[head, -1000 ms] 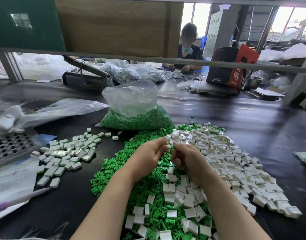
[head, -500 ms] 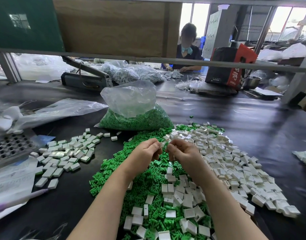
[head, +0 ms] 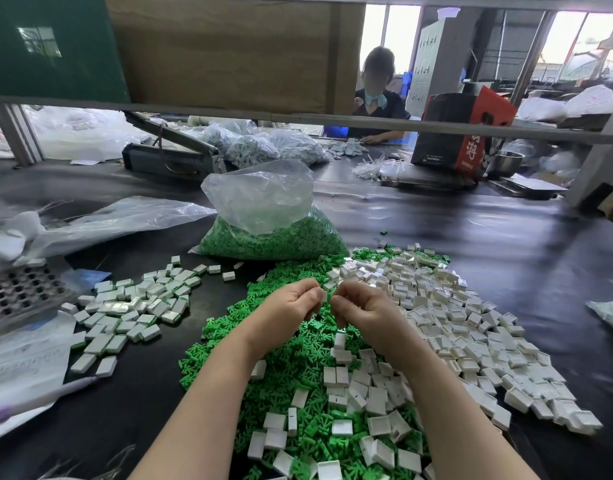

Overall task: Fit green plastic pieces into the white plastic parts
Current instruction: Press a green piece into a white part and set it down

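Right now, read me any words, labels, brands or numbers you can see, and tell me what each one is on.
Red and black box: large white Chinese characters on its red side, the lower one looks like "湖"; the upper one is cut off by the rail.
Same box, black side: a row of small white print, too small to read.
Paper sheet at the left: faint printed lines, too blurred to read.
Nothing readable on the white parts, green pieces or bags.

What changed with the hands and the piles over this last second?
Very little. Both hands, left hand and right hand, stayed raised together over the green pieces, fingertips pinching a small white part between them. The white parts and the bag stayed put.
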The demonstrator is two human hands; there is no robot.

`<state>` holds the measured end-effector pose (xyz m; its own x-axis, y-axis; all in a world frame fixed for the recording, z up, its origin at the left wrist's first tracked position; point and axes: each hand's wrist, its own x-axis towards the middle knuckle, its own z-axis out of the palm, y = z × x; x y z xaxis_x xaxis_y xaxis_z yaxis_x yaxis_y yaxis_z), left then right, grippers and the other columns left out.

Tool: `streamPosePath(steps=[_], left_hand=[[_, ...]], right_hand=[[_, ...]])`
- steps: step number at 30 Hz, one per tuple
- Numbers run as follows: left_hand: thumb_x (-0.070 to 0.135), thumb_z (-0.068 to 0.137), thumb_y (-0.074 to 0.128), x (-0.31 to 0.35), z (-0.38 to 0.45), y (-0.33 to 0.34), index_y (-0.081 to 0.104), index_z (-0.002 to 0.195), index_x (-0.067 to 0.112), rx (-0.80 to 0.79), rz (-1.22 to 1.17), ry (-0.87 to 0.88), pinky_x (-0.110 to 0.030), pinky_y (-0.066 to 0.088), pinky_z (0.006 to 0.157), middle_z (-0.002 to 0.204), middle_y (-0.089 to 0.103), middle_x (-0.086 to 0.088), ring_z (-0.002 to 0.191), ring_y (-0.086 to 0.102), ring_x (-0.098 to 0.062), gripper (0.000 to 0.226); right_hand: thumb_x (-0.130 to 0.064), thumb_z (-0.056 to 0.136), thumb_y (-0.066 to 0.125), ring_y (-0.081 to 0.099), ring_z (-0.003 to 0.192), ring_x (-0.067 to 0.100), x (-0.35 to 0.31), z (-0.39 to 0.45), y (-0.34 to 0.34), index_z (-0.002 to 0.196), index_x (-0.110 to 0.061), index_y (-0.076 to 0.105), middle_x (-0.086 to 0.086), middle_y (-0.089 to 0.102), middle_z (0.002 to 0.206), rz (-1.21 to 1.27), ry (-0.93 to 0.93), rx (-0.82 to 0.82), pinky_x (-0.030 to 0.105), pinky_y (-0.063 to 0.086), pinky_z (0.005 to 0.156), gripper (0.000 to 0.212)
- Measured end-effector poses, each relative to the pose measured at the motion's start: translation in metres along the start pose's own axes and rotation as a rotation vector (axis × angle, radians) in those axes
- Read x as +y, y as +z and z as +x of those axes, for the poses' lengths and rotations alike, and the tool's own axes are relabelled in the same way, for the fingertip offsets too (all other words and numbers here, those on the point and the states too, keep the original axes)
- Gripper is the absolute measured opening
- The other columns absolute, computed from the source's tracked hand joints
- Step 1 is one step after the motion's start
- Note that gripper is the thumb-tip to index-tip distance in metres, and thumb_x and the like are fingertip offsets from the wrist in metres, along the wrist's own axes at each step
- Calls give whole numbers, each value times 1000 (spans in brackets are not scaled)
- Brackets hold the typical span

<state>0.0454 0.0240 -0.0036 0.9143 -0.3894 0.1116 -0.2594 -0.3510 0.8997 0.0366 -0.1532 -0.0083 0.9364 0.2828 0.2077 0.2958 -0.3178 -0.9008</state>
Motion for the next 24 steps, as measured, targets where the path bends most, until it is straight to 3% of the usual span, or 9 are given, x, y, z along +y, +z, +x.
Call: streamPosePath(steps=[8,12,17,21,24], left_hand=[[27,105,41,0,-1,-2,50,77,24,-41,19,-24,-27,34,63,67,44,10,63,39,-8,30],[28,105,41,0,0,-1,49,79,20,-14,4,-18,-28,35,65,69,43,8,64,40,-8,28],[26,106,40,1,0,1,47,78,19,-1,-6,-12,-25,33,62,67,41,7,62,37,-9,30],[25,105,41,1,0,0,48,76,22,-14,-18,-23,-20,32,56,64,40,11,59,36,-6,31],[26,105,43,0,-1,-1,49,74,26,-50,-14,-43,-24,33,60,63,41,13,60,37,-5,31]], right_hand=[[-14,97,57,50,64,19,1,0,0,79,-8,62,0,58,64,4,31,-7,36,42,65,19],[-22,100,52,43,52,13,1,0,6,75,-14,61,-3,58,61,45,95,-25,27,36,51,28],[-22,104,44,46,48,10,-1,1,9,78,-10,60,0,56,59,94,113,-32,22,36,49,33],[-17,104,43,41,52,11,-1,1,11,76,-10,55,-2,50,58,118,116,-41,21,34,51,32],[-16,103,45,34,51,9,0,0,6,72,-13,51,-5,42,56,70,107,-94,20,29,49,32]])
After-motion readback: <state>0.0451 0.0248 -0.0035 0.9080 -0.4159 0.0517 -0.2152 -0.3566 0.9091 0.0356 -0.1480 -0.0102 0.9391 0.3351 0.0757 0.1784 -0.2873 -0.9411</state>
